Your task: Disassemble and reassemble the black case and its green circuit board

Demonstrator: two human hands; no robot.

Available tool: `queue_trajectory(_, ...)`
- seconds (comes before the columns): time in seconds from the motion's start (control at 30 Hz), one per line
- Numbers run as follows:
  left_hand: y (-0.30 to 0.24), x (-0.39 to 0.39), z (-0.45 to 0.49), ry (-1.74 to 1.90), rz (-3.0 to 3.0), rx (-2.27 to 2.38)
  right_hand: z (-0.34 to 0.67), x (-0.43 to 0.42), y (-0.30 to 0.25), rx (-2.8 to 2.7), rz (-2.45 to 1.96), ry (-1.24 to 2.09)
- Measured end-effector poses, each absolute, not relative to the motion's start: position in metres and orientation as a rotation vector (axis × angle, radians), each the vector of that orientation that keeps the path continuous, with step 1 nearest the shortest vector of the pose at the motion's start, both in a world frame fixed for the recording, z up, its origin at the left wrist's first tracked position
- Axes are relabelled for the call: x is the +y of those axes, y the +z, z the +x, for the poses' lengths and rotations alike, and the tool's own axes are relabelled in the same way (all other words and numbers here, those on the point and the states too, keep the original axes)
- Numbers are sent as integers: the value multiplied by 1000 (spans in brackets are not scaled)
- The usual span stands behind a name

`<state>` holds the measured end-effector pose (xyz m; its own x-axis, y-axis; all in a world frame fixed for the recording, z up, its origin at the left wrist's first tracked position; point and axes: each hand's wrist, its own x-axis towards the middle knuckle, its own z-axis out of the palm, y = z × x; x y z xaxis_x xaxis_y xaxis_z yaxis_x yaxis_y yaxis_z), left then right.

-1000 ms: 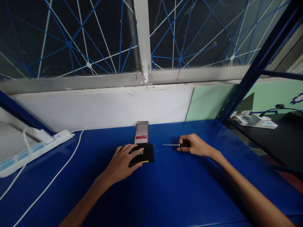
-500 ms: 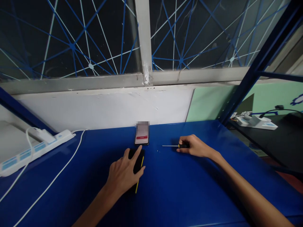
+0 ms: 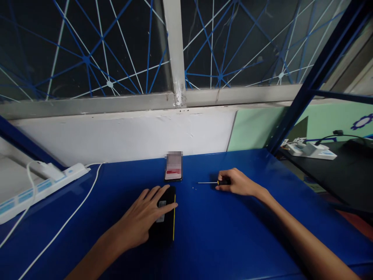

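Observation:
My left hand (image 3: 148,216) lies over a flat black case (image 3: 164,231) with a yellow right edge and a small grey label. Its fingers are stretched out across the case's top, and the thumb reaches the right edge. A slim screwdriver (image 3: 207,182) with a black and yellow handle is in my right hand (image 3: 234,182), closed around the handle. The metal shaft points left, just above the blue table. Beneath its tip, a few tiny shiny bits (image 3: 193,188) lie on the table, too small to name. A phone (image 3: 174,175) with a lit, partly blurred screen sits beyond the case.
On the left, a white power strip (image 3: 43,188) with a plug and white cables (image 3: 78,204) lies on the blue table (image 3: 227,237). A wall and window (image 3: 116,50) stand behind. Blue frame posts (image 3: 294,112) flank the table; a dark surface at right carries another power strip (image 3: 311,151).
The black case has turned to lie straighter, and its label now shows. My left hand has shifted over it, fingers closer together. My right hand still holds the screwdriver; the view shifted slightly.

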<state>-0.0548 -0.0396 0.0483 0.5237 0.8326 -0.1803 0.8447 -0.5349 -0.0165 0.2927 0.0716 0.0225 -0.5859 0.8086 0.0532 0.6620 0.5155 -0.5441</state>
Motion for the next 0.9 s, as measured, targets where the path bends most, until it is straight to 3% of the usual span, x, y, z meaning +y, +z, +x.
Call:
queue_trajectory(0.3,57,-15,-48,-69,2727,1277,293,73,21,-2484,-1211,672)
queue_trajectory(0.63,46,1,-33,53,2680,1359,288,67,24,-2504,-1084,875)
queue_trajectory(0.9,27,2,-1,319,2665,1125,287,71,15,-2541,-1062,949)
